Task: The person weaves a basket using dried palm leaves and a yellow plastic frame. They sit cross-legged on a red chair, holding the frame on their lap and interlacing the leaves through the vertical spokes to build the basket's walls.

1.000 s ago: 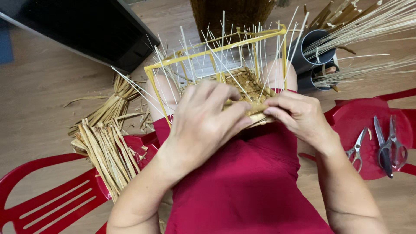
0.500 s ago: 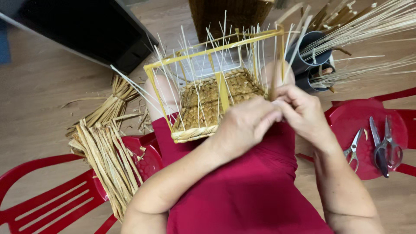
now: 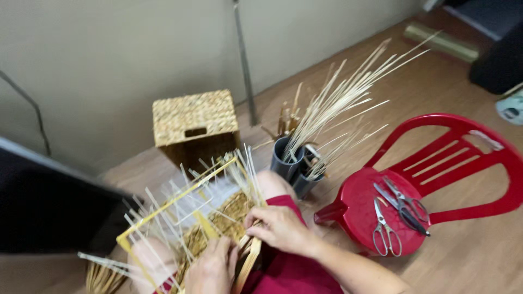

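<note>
A half-woven basket on a yellow frame (image 3: 180,198) rests on my lap, with pale upright stakes sticking out and a woven straw base (image 3: 231,215). My left hand (image 3: 210,269) grips the near edge of the basket at the bottom of the view. Just to its right, my right hand (image 3: 280,228) pinches the weave at the basket's right corner. Both hands touch the straw; the fingertips are partly hidden in the strands.
A finished woven box (image 3: 193,125) stands by the wall. Grey tubes (image 3: 291,163) hold long pale reeds (image 3: 348,95). A red plastic chair (image 3: 436,174) on the right carries scissors (image 3: 384,228) and pliers (image 3: 406,204). A dark object (image 3: 49,209) sits on the left.
The view has swung up and to the right, bringing the wall, woven box and red chair into sight. Both hands stay on the basket, now at its right corner.
</note>
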